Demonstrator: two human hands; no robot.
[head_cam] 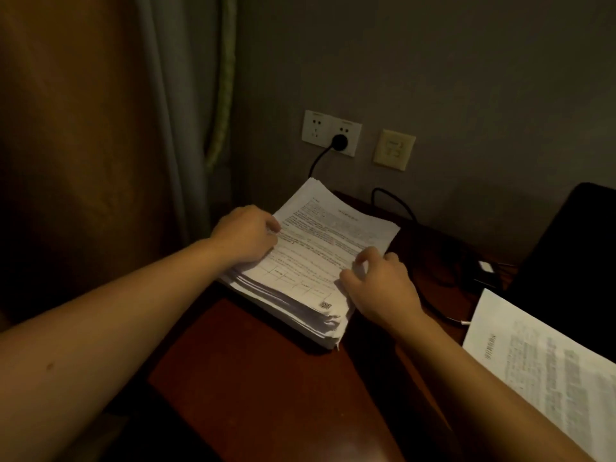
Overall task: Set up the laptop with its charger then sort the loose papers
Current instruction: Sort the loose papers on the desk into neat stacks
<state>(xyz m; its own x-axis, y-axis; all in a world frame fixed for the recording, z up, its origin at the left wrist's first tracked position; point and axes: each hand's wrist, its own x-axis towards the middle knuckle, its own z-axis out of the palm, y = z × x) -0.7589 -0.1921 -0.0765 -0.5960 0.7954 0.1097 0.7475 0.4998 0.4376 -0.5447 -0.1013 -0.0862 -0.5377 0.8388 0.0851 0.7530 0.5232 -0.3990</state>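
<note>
A thick stack of printed papers (316, 258) lies on the far left corner of the dark wooden desk (266, 378). My left hand (248, 233) holds the stack's left edge with curled fingers. My right hand (380, 281) pinches the right edge of the top sheet. A black charger plug (340, 141) sits in the wall socket, and its cable (396, 201) runs down behind the stack toward the laptop (573, 248), a dark shape at the right edge. A separate printed sheet (546, 371) lies at the right, in front of the laptop.
A white double socket (315, 126) and a beige switch plate (394, 149) are on the grey wall. Curtains (186, 111) hang at the left. Cables and a small white-tipped connector (485, 266) lie between the stack and the laptop.
</note>
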